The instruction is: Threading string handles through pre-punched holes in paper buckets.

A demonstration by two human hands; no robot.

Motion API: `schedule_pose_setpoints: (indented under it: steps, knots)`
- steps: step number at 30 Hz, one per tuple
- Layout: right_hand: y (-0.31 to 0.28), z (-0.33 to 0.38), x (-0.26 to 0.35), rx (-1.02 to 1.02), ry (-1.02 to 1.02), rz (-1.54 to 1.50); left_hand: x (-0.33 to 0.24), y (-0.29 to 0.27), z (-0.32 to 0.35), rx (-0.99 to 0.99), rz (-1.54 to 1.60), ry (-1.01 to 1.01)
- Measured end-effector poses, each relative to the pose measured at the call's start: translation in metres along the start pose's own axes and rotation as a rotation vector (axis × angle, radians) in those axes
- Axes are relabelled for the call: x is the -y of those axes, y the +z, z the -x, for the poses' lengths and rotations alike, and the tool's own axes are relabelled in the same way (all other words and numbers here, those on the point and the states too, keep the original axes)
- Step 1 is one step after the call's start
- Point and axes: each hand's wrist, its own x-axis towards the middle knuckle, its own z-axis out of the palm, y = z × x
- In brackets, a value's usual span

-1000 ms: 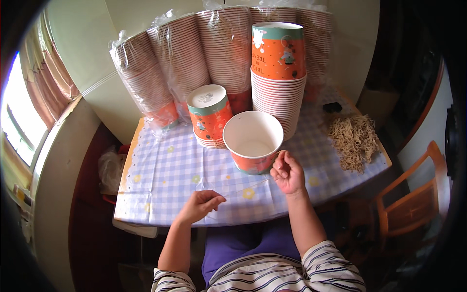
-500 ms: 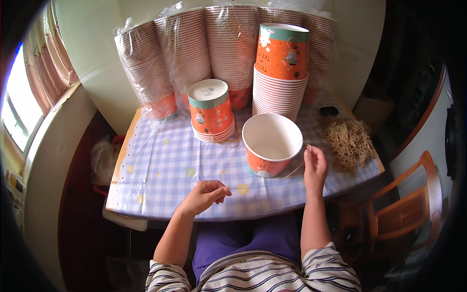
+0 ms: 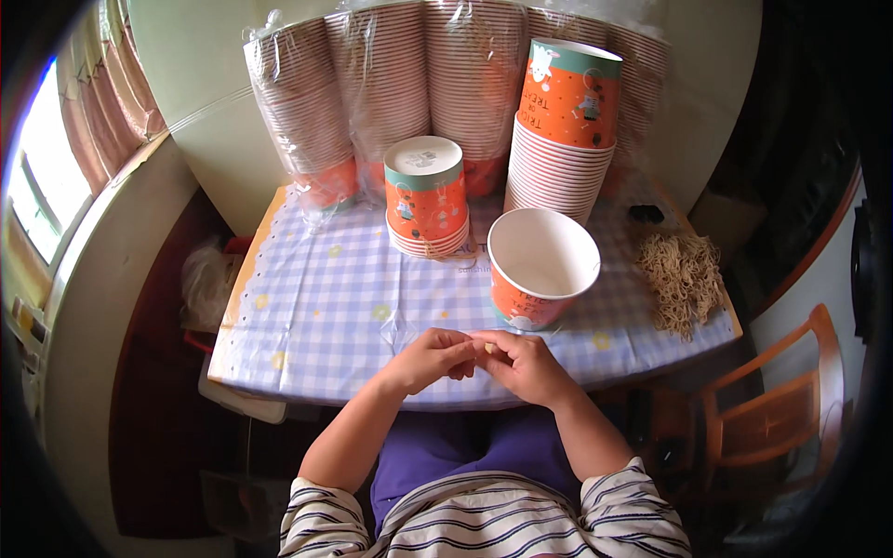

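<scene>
At the far left corner of the blue-and-white checked tablecloth [image 3: 316,298] lean long sleeves of nested orange paper cups in clear plastic wrap [image 3: 307,112], running along the back edge against the wall. Just in front of them, near the middle of the back edge, stands a short stack of upside-down orange paper cups with a teal band [image 3: 426,197].

At the front edge of the table, the left hand [image 3: 430,359] meets the right hand [image 3: 523,365]. The fingers of both are curled narrow and pinched together on a tiny pale tan piece [image 3: 488,348], too small to tell what it is; it sits between the fingertips, just short of the front edge.

Just behind the right hand stands one open orange paper cup with a white inside [image 3: 543,267], upright and apparently empty, near the hands but not touching them. Behind it, a taller stack of white-ribbed nested cups topped by an orange printed cup [image 3: 564,139] rises at the back edge. Toward the right edge lies a loose heap of thin tan string-like strands [image 3: 681,277], well apart from the hands.

By my reckoning the work is early. One cup is set out and nothing shows fitted to it. The heap and the wrapped sleeves look barely touched, so most remains.
</scene>
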Motion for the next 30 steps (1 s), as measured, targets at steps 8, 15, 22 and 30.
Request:
schedule_pose_setpoints:
  steps: [8,15,22,30]
  knots:
    - [-0.004,0.003,-0.016,-0.204,0.020,0.052,0.011,-0.007,0.009,0.031,0.399,-0.141]
    - [-0.007,0.004,-0.020,-0.245,0.022,0.053,0.026,-0.003,0.014,0.054,0.352,-0.110]
    - [-0.007,0.008,-0.020,-0.244,0.054,0.030,0.034,0.005,0.012,0.005,0.272,-0.017]
    - [-0.011,0.009,-0.008,-0.064,-0.142,0.082,0.019,0.006,0.022,-0.074,0.087,0.068]
